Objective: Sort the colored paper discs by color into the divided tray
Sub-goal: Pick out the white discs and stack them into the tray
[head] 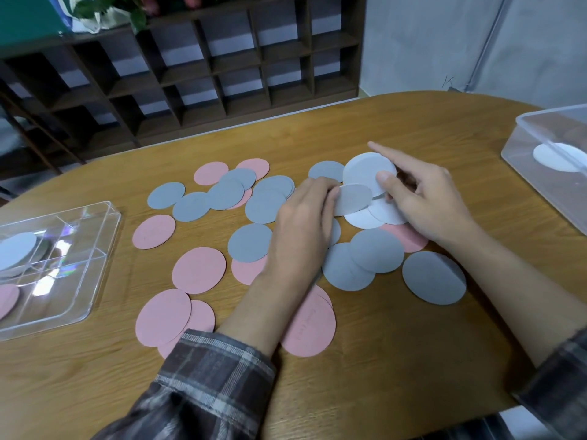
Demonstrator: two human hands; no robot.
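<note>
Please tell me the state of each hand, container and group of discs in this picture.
Left hand: pinches a pale disc, lifted and tilted.
Right hand: holds a white disc, thumb on top.
Divided tray: holds a grey disc and a pink disc, in separate compartments.
Clear box: a second white disc inside.
Loose discs: flat on the table, mixed, many overlapping.

Table (397, 328): wooden, with a rounded far edge, carrying everything here.
Pink discs (198, 269): lying scattered, mostly towards the near and left side, some overlapping.
Grey discs (433, 277): lying across the middle, several overlapping each other and the pink ones.
White discs (362, 221): lying in a small overlapping heap right of centre.
Divided tray (82, 274): clear, sitting at the left edge.
Clear box (521, 138): sitting at the far right.
</note>
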